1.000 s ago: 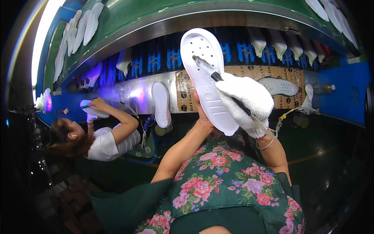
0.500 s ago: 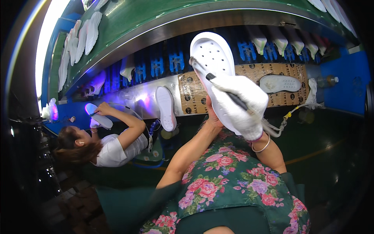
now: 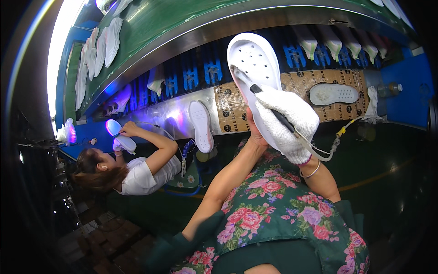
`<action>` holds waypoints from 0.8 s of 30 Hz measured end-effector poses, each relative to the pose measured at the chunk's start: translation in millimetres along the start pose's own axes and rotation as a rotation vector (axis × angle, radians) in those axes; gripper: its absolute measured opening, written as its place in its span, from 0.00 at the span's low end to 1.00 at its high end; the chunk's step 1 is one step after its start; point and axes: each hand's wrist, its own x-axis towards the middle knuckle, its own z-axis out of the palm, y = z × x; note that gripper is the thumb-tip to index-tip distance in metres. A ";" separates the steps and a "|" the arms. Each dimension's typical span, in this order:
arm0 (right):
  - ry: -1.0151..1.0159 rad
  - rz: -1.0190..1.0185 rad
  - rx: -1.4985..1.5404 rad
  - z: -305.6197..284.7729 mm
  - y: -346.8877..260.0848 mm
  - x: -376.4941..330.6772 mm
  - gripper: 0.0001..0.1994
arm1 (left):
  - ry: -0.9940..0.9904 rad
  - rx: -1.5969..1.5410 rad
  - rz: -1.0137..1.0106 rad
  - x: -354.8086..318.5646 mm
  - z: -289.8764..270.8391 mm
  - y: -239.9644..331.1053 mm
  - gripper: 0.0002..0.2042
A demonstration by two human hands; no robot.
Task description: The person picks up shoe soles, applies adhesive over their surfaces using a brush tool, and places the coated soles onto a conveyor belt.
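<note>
A white shoe sole with small holes in its heel or toe end is held up, tilted, in front of me. My bare left hand grips its side from below, with most of the fingers hidden behind the sole. In a white knit glove, my right hand is closed around a black-handled brush with a clear tube running from its rear end. The brush tip lies against the inner left rim of the sole.
Brown printed cardboard covers part of the metal ledge; a greyish sole lies on it. Another white sole rests left of it. A co-worker at left handles a sole. Beyond is a green conveyor above blue racks.
The brush tip has shifted slightly from the sole's left edge inward onto its inner rim. The whole view has slid a little, with surroundings appearing farther right.
</note>
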 end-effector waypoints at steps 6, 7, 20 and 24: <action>-0.095 -0.232 -0.347 -2.1 11.0 -5.9 0.16 | -0.053 -0.006 -0.014 1.4 16.4 0.1 0.51; -0.103 -0.288 -0.387 -3.8 10.1 -4.8 0.16 | -0.119 0.007 -0.042 2.7 18.7 1.4 0.51; 0.084 0.023 0.095 2.7 1.6 -4.7 0.14 | -0.167 0.030 -0.015 6.4 11.1 0.7 0.51; 0.068 -0.033 -0.050 -7.5 -0.5 4.7 0.11 | -0.021 0.079 0.053 -0.4 3.1 4.9 0.50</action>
